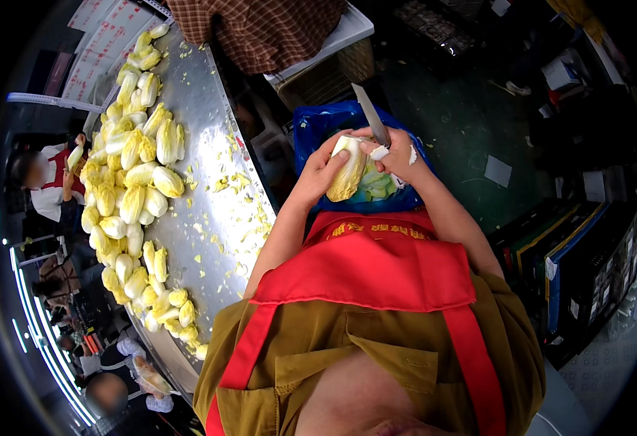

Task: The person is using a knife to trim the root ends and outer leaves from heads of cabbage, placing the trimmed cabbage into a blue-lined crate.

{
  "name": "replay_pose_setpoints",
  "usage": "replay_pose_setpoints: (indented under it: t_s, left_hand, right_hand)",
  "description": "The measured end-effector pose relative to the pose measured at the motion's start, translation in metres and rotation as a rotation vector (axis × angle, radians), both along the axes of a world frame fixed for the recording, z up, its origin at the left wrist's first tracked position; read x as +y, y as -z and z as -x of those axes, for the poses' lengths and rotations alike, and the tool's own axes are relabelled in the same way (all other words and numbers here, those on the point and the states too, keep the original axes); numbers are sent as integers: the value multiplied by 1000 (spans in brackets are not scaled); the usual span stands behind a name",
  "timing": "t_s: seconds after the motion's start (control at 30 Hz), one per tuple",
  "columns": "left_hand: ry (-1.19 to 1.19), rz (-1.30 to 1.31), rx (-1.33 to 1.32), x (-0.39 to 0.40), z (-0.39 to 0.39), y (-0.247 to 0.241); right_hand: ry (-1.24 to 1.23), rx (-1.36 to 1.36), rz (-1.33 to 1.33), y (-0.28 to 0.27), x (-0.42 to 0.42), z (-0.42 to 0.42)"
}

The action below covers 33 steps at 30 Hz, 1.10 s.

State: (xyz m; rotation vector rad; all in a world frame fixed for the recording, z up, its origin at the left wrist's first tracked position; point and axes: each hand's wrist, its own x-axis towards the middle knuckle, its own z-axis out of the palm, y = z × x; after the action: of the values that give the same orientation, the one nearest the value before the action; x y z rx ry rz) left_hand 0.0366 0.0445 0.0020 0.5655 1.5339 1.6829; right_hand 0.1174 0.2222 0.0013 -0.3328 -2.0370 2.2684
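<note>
My left hand (321,169) grips a small napa cabbage (347,170), its white base up and its yellow leaf tip down. A knife (372,115) is in my right hand (397,155), blade pointing up and away; the handle is hidden by the fingers. White cut pieces of cabbage (379,153) cling at the right hand's fingers and wrist. Both hands are over a container lined with a blue plastic bag (310,122), which holds green and pale leaves (375,184). A red apron covers my lap.
Many napa cabbages (133,204) lie heaped on a metal table (188,136) at left, with leaf scraps scattered over it. Beyond it are several people, one holding a cabbage. A plastic crate (324,71) with checked cloth stands ahead; black crates (585,261) stand at right.
</note>
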Motion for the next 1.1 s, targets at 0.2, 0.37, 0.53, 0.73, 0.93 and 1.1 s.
replay_pose_setpoints:
  t_s: [0.2, 0.37, 0.53, 0.73, 0.93, 1.1]
  left_hand:
    - [20, -64, -104, 0, -4, -16]
    - [-116, -20, 34, 3, -5, -7]
    - [-76, 38, 295, 0, -4, -3]
    - [-44, 90, 401, -4, 1, 2]
    - [-111, -39, -177, -7, 4, -2]
    - [-36, -359, -648, -19, 15, 29]
  right_hand:
    - [136, -96, -61, 13, 3, 2]
    - [-35, -147, 148, 4, -2, -8]
    - [6, -117, 293, 13, -13, -4]
    - [8, -116, 179, 3, -17, -3]
    - [30, -174, 287, 10, -15, -6]
    - [20, -41, 624, 7, 9, -11]
